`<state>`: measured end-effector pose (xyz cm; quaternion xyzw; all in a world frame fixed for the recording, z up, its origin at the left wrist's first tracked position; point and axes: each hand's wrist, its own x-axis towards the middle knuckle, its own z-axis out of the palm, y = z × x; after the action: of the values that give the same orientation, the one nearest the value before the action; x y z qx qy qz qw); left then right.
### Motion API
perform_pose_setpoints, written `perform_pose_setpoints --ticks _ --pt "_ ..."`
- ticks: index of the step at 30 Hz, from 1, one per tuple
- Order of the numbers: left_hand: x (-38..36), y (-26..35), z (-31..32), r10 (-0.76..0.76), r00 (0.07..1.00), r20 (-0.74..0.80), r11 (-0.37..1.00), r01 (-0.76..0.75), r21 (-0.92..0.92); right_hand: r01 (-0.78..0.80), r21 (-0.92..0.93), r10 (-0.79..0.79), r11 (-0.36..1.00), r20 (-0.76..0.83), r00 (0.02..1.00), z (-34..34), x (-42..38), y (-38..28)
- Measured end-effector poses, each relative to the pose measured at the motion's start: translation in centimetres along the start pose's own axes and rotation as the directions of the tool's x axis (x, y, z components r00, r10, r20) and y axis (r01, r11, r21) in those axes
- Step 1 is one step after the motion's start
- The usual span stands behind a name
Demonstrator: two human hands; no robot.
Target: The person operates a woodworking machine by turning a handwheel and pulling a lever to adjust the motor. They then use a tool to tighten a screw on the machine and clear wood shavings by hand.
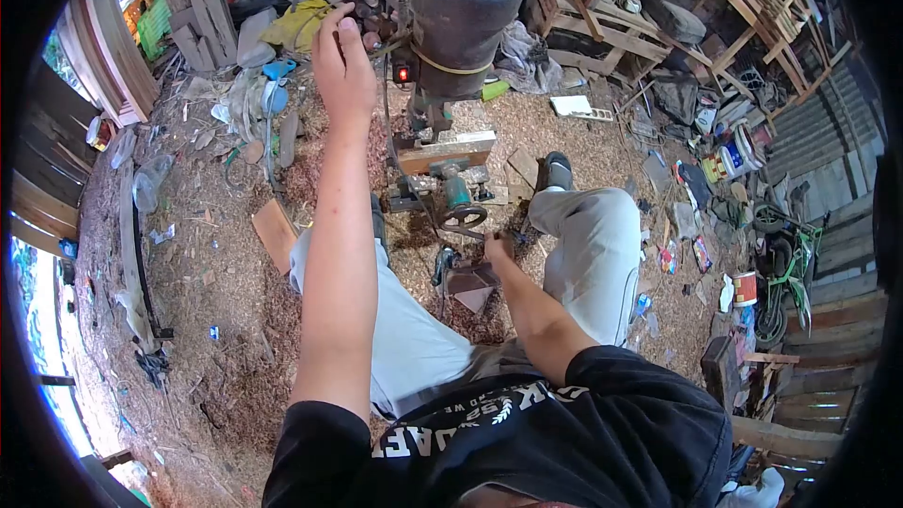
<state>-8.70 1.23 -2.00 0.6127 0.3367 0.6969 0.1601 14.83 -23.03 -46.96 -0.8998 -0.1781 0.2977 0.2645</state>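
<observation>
My left hand [342, 64] is raised beside the machine, fingers stretched out and holding nothing. Just right of it, a small switch box [403, 73] shows a red light. The upright machine has a dark motor housing [463, 28] with a vented top. Below the motor, a wooden block [448, 152] sits across the machine's table, above a green vise part [456, 190] and a round handwheel [464, 217]. My right hand [499, 246] is low, closed around the end of a dark lever [458, 230] that slants down past the handwheel.
Wood shavings cover the floor [216, 254]. A loose board [275, 236] lies by my left leg. Scrap wood [630, 28] is piled at the back right. Buckets [729, 158] and a green bicycle [788, 268] stand along the right wall.
</observation>
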Motion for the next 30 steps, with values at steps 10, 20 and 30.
perform_pose_setpoints --ticks 10,20,30 --pt "-0.2 1.4 -0.2 -0.03 0.999 0.032 0.992 0.033 -0.123 0.003 -0.146 -0.02 0.989 -0.117 0.993 -1.0 -3.7 -2.8" --pt "-0.1 0.9 0.5 0.054 0.998 0.014 0.993 -0.052 -0.107 -0.061 -0.149 0.048 0.987 -0.09 0.995 -0.1 -2.6 -2.2" --pt "-0.7 1.3 2.0 0.148 0.988 0.042 0.989 -0.148 -0.018 0.1 0.001 -0.1 0.995 0.047 0.994 -3.4 -5.5 -3.8"
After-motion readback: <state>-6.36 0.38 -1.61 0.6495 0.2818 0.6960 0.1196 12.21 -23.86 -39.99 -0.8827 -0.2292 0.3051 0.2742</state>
